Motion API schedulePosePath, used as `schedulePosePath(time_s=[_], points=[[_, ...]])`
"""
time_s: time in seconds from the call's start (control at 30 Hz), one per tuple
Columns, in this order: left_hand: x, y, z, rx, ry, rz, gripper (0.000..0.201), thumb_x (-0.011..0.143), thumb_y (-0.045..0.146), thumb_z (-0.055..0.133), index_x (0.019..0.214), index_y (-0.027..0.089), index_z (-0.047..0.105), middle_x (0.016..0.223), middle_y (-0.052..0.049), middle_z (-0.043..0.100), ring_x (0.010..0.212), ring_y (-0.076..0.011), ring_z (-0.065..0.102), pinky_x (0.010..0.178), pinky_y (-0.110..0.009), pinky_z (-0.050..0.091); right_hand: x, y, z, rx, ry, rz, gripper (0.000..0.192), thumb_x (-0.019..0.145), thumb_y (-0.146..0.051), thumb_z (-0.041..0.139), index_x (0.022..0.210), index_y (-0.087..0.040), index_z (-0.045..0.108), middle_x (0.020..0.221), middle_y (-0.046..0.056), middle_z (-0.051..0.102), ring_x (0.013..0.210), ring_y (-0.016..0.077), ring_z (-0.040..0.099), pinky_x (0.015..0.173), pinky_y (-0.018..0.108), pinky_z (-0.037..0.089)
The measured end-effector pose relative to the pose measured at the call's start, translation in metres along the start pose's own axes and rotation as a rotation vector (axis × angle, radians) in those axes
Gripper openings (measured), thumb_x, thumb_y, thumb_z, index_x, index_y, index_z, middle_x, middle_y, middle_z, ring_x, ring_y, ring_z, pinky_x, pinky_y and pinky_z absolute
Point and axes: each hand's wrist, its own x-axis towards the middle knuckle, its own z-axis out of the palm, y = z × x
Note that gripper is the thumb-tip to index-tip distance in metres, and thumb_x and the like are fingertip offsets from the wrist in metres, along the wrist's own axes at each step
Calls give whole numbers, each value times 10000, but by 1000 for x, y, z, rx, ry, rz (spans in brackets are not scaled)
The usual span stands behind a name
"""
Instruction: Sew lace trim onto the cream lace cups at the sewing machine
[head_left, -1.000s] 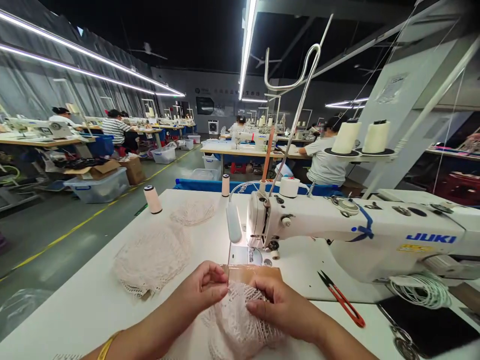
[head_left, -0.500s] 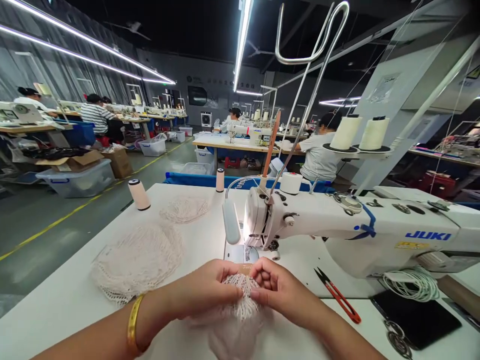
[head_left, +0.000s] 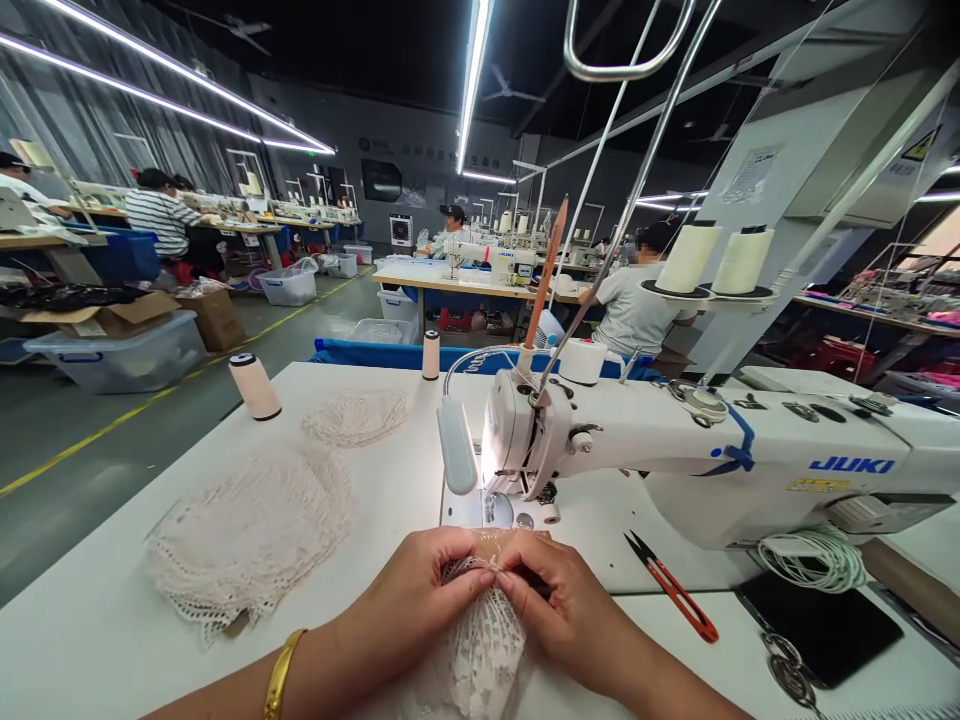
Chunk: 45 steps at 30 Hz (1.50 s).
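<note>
Both hands meet at the table's near edge, just in front of the sewing machine. Left hand and right hand each pinch the top of a white lace piece, fingertips almost touching; the lace hangs toward the person. A stack of lace pieces lies to the left, well apart. Red-handled snips rest to the right.

Containers: clear plastic bin on the aisle floor, lidded, contents unclear. Open cardboard box sits on top, holding dark material. Blue trough behind the table; inside hidden.
</note>
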Motion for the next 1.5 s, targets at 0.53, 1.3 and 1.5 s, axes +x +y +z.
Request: schedulePosePath(time_s=[0.53, 1.3, 1.5], points=[[-2, 2, 6, 13, 84, 105, 189, 969, 393, 655, 934, 221, 725, 985, -40, 774, 938, -236, 697, 857, -338, 513, 0, 1, 5, -37, 82, -3, 207, 1052, -369, 549, 884, -249, 574, 803, -21, 628, 785, 180, 576, 719, 297, 401], [1, 6, 12, -127, 89, -29, 155, 772, 327, 661, 774, 220, 548, 784, 19, 629, 793, -194, 548, 721, -299, 421, -3, 2, 7, -154, 144, -168, 165, 1036, -266, 556, 871, -263, 557, 810, -20, 689, 743, 172, 636, 756, 301, 481], [1, 4, 13, -143, 93, -14, 186, 795, 307, 680, 954, 211, 689, 912, -3, 730, 890, -226, 650, 821, -330, 486, -3, 5, 8, -162, 151, -146, 158, 1024, -266, 554, 866, -266, 552, 837, -18, 714, 768, 177, 665, 739, 294, 485]])
